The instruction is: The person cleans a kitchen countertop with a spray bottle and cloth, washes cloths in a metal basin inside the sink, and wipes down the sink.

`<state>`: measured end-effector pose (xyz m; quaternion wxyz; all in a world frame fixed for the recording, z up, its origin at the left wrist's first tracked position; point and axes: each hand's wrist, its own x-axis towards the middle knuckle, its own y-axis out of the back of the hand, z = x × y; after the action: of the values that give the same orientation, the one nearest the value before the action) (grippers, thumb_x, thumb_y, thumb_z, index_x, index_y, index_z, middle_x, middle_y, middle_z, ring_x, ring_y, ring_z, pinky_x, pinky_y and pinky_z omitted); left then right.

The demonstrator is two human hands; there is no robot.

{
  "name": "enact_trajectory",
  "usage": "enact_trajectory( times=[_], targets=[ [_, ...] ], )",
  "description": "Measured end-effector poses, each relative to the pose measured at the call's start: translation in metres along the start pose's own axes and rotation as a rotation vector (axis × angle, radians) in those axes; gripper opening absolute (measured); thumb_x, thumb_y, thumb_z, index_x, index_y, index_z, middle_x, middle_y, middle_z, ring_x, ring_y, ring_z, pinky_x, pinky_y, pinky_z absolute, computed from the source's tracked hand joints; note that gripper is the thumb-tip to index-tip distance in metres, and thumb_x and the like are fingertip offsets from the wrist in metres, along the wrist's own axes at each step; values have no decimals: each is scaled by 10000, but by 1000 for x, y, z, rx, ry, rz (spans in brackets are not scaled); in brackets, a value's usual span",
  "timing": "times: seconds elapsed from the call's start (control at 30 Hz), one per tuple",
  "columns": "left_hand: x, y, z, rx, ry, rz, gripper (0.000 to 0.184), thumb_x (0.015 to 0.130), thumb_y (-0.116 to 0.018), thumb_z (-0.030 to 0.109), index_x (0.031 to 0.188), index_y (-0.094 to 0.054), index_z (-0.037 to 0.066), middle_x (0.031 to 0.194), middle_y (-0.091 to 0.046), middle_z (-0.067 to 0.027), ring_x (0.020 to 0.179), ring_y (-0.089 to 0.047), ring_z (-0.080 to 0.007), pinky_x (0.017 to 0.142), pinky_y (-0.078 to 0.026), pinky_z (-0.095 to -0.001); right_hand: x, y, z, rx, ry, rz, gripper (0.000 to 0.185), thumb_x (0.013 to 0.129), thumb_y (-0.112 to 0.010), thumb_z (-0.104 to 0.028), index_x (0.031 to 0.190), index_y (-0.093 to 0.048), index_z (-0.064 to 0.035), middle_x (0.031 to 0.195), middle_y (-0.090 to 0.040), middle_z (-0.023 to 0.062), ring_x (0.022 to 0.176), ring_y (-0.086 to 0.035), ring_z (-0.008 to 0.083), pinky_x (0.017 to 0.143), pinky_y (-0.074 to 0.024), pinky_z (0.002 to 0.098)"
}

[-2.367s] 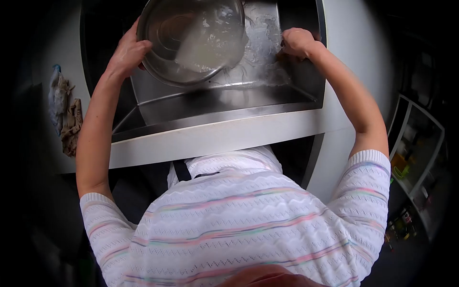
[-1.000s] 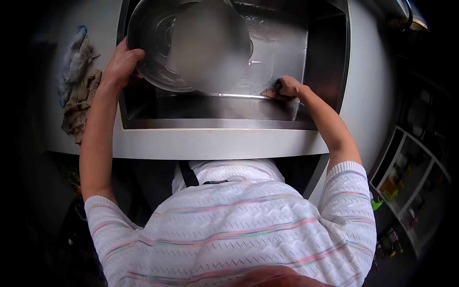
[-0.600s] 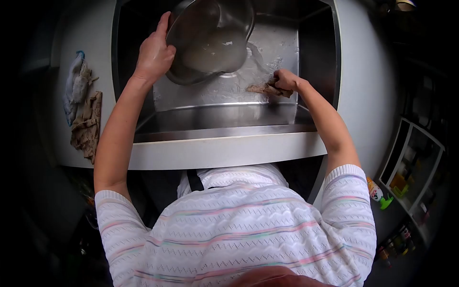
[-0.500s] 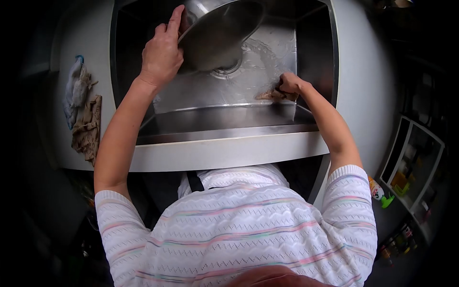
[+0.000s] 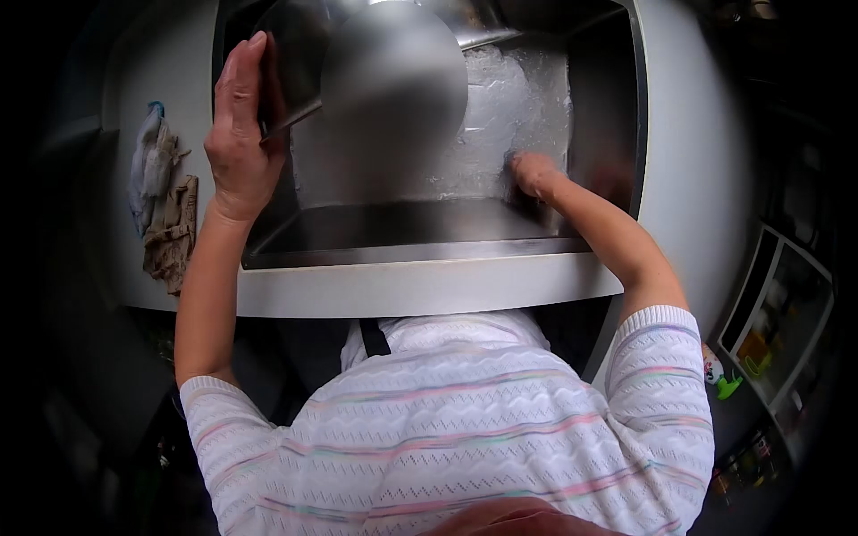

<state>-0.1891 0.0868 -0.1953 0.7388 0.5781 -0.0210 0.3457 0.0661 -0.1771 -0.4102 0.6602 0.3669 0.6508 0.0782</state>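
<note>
My left hand (image 5: 243, 134) is at the left side of the sink, gripping the edge of a metal basin (image 5: 299, 54) that is tilted over the sink. A round grey blur covers the middle of the basin. Water spreads over the floor of the steel sink (image 5: 402, 255), mostly on the right. Low in the sink's right part, my right hand (image 5: 534, 175) is closed near the bottom. A dark bit of something shows at its fingers, too hidden to make out.
A brown crumpled cloth (image 5: 172, 237) and a whitish cloth or bag (image 5: 152, 165) lie on the counter (image 5: 429, 290) left of the sink. At lower right stand a bottle with a green top (image 5: 728, 386) and a shelf rack (image 5: 769, 313).
My left hand and the basin have moved left, and the basin's tilt has changed. Water has spread over the sink floor. The brown cloth seen at my right hand no longer shows clearly.
</note>
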Motion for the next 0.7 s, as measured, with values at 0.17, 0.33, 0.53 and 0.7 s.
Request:
enact_trajectory(
  times=[0.17, 0.33, 0.53, 0.7],
  targets=[
    [-30, 28, -11, -138, 154, 36, 644, 791, -477, -137, 1372, -267, 42, 1347, -404, -125, 1227, -421, -243, 979, -383, -314, 33, 52, -34, 265, 124, 274, 261, 695, -617, -203, 890, -641, -31, 903, -635, 186, 879, -607, 336, 738, -493, 381],
    [-45, 48, -15, -149, 154, 164, 662, 772, -495, -140, 1370, -285, 51, 1328, -437, -121, 1136, -498, -237, 910, -422, -309, -1, 62, 29, 24, 116, -110, 218, 667, -613, -130, 864, -647, -41, 861, -637, 194, 864, -617, 323, 725, -490, 399],
    [-56, 48, -25, -158, 131, 148, 651, 791, -491, -125, 1376, -265, 48, 1330, -432, -123, 1188, -456, -243, 966, -374, -318, 18, 21, -46, 259, 212, 186, 252, 679, -627, -172, 873, -614, -11, 827, -604, 228, 842, -588, 373, 703, -490, 395],
    [-47, 27, -18, -239, 229, 130, 655, 781, -476, -92, 1380, -253, 53, 1289, -468, -144, 1175, -473, -220, 955, -381, -295, -27, 87, -33, 1127, 258, 19, 185, 735, -680, -90, 844, -571, 13, 767, -626, 87, 712, -611, 187, 660, -484, 322]
  ],
)
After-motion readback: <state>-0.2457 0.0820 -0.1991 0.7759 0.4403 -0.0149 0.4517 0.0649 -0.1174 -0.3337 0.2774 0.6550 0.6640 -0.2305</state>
